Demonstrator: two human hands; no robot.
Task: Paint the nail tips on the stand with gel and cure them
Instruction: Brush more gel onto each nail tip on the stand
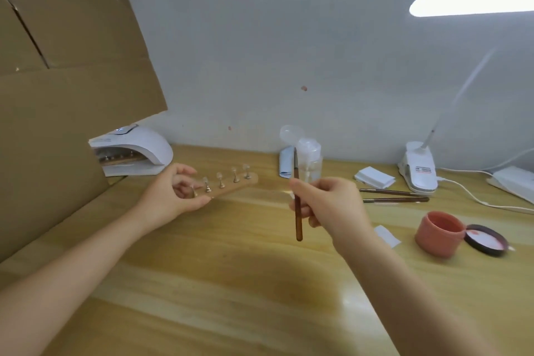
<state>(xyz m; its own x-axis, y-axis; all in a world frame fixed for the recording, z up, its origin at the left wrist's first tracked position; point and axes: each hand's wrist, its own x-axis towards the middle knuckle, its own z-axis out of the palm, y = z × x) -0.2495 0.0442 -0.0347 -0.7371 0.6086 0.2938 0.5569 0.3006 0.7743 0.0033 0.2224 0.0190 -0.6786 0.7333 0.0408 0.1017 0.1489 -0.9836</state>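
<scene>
Both forearms were bare, with no sleeves showing. The left hand (176, 193) entered from eight o'clock. The right hand (329, 205) entered from five o'clock.

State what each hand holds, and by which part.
Left hand grips the wooden nail-tip stand by its near end. Right hand pinches the thin brown brush around the middle of its handle.

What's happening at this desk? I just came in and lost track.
A person is working on nail tips. The left hand holds a wooden stand of clear tips above the table; the right hand grips a brush. Another stand sits inside the curing lamp. A pink gel jar stands open, its lid alongside.
</scene>
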